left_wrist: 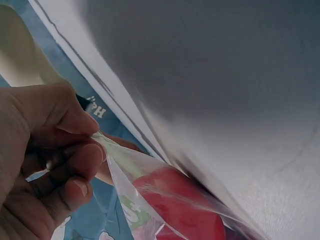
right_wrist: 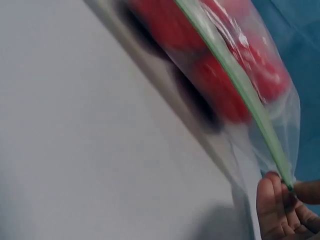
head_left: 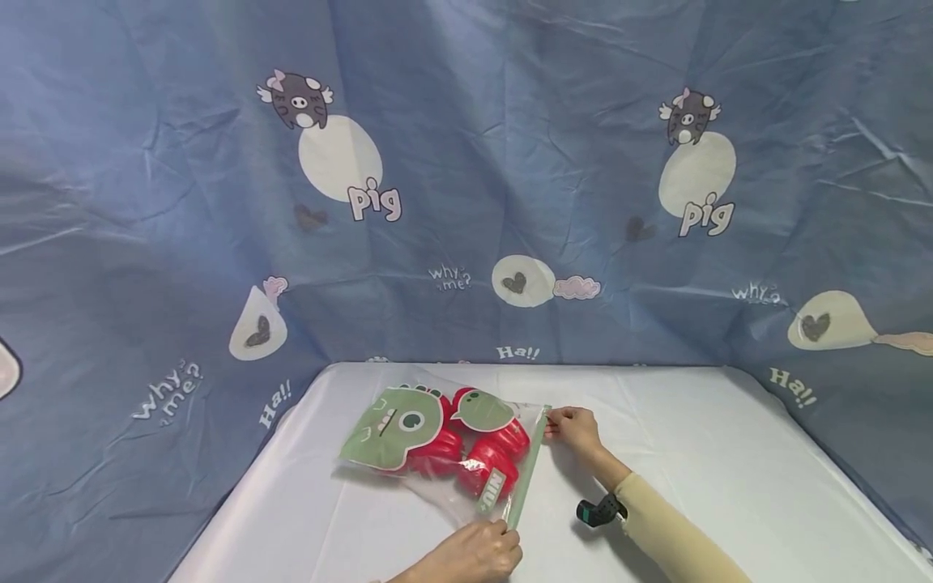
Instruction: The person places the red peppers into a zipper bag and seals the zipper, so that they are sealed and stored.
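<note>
A clear zip bag (head_left: 397, 429) with a green monster print lies on its side, holding several shiny red, rounded, ribbed things (head_left: 484, 465). Along the bag's right edge runs a green closure strip (head_left: 530, 470). My left hand (head_left: 470, 555) pinches the near end of that strip between thumb and forefinger. At the far end, my right hand (head_left: 576, 429) grips the other corner. In the right wrist view the strip (right_wrist: 245, 92) stretches taut toward the right thumb. The left wrist view has the bag's corner between the left thumb and finger (left_wrist: 87, 160).
A white-covered table (head_left: 700, 453) lies beneath the bag. Behind and at both sides hangs a blue curtain (head_left: 466, 162) with pig prints. A black wrist device (head_left: 601, 512) is strapped at the right sleeve (head_left: 670, 526).
</note>
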Demonstrator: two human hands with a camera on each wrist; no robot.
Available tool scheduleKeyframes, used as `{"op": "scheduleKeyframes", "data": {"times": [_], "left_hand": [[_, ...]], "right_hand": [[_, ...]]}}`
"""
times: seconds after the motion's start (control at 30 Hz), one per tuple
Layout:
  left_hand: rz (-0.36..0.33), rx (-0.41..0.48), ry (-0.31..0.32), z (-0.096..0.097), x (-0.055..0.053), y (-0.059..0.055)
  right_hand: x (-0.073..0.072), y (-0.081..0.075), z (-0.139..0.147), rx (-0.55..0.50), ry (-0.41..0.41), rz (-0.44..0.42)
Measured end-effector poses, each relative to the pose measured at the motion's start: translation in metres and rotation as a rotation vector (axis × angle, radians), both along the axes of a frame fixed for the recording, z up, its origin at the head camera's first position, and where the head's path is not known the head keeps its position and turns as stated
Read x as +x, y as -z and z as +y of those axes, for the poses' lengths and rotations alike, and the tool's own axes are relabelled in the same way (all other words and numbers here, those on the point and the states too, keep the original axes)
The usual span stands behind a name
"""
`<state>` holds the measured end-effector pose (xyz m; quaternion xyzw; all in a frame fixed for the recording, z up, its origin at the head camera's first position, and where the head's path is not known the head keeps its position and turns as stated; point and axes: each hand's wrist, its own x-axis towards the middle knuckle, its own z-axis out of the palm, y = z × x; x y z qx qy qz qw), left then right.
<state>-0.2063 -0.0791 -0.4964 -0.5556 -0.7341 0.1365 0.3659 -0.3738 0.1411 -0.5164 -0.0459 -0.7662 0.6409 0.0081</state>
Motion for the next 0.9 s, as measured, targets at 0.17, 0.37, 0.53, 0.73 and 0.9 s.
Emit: {"op": "scheduleKeyframes", "data": {"times": [0.17, 0.37, 0.53, 0.73, 0.9], "left_hand": [[0.002, 0.012, 0.005, 0.000, 0.001, 0.002], [-0.087, 0.001, -0.018, 0.000, 0.002, -0.001], [-0.306, 0.034, -0.078, 0.000, 0.005, -0.013], [-0.486, 0.364, -0.214, -0.028, -0.015, -0.061], [-0.450, 0.582, -0.494, -0.081, -0.067, -0.110]], "right_hand": [[-0.006, 0.001, 0.003, 0.008, 0.008, -0.004], [-0.010, 0.003, 0.004, -0.039, 0.011, -0.020], [0.000, -0.005, 0.015, 0.137, 0.025, 0.085], [0.029, -0.035, 0.054, 0.636, 0.043, 0.492], [0.051, -0.071, 0.096, 0.914, 0.070, 0.681]]}}
